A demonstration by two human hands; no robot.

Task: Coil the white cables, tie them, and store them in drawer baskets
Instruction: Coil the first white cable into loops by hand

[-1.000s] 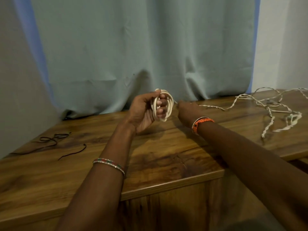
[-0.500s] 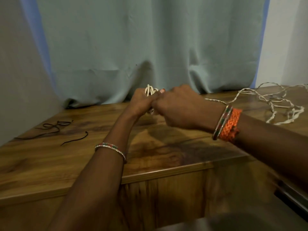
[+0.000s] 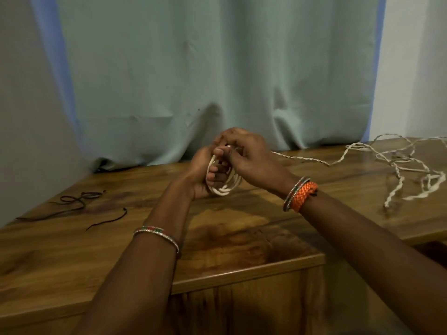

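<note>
At mid-frame, above a glossy wooden top (image 3: 242, 240) with dark, swirling grain, both hands meet on a coil (image 3: 223, 187) of smooth white cable. The coil is a flattened ring of several round strands, stood nearly on edge; its long axis runs from upper left to lower right, and its open face looks toward the camera. The left hand (image 3: 205, 175) has its fingers curled through the ring and grips it from inside. The right hand (image 3: 244, 155) lies over the ring's upper part, thumb and fingers bent tight on the strands there, pinching them.

From behind the right hand a free length of the cable (image 3: 312, 160) trails to the right along the top, twisted like a two-ply rope, and ends in a loose tangle (image 3: 411, 170) of loops at the right edge of the frame; its far end is cut off by the frame.

At lower left on the top lie thin dark cords (image 3: 72, 201), matte and limp, one looped and one a short curved piece.

A soft pale green curtain (image 3: 217, 81) hangs in folds across the upper frame, its hem bunched on the top's back edge. The left wrist carries a thin beaded bangle (image 3: 157, 234); the right wrist has a woven orange band (image 3: 303, 195) beside a slim bangle.
</note>
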